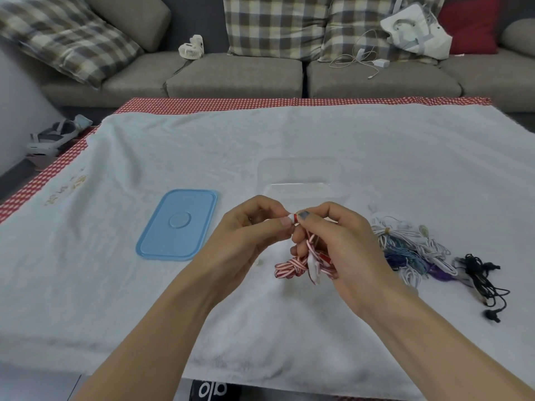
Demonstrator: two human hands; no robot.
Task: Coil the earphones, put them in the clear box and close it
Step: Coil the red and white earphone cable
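Pinching 1 red-and-white striped earphone set (301, 257) at its red-and-white tip, the left hand (246, 238) and right hand (338, 244) meet thumb to fingertip just in front of the clear box (299, 178), both sets of fingers curled tight on the cord. The rest of the striped cord hangs bunched under the right hand's fingers, above the white cloth (260, 140). Left of the clear box lies 1 blue lid (178, 224), flat and apart from it. Right of the box and nearer the person sits 1 tangled pile of earphones (419, 250) in white, blue and purple, with 1 black set (480, 279) at its outer edge.
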